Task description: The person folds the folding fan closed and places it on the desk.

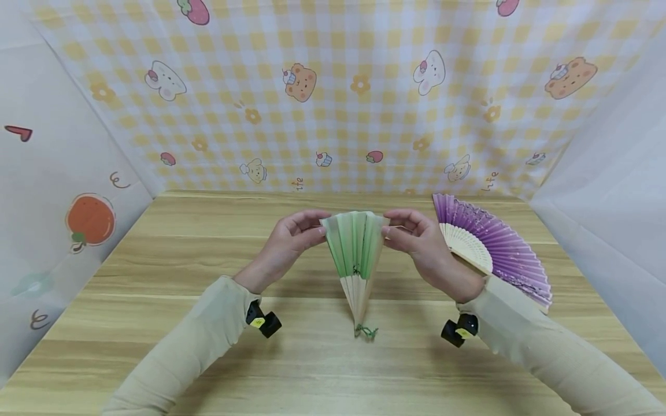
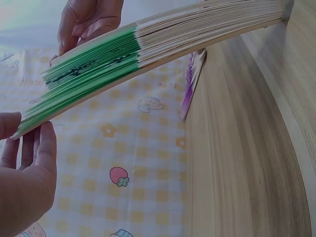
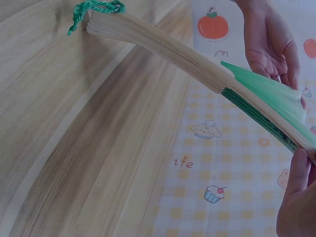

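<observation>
A green folding fan [image 1: 356, 242] with pale wooden ribs stands partly spread between both hands in the head view, its narrow end pointing toward me. My left hand [image 1: 286, 240] pinches its upper left edge between thumb and fingers. At the upper right edge, my right hand [image 1: 424, 248] pinches the other outer side. A green cord [image 3: 101, 7] is tied at the narrow end. In the left wrist view the many pleats of the fan [image 2: 98, 64] lie close together, and the left fingers [image 2: 45, 153] hold the near outer rib.
A purple folding fan [image 1: 507, 248] with cream ribs lies spread on the wooden table [image 1: 208, 346], partly behind my right wrist. A yellow checked cloth [image 1: 333, 115] with cartoon prints hangs at the back. White sheets [image 1: 47, 190] flank the table on both sides.
</observation>
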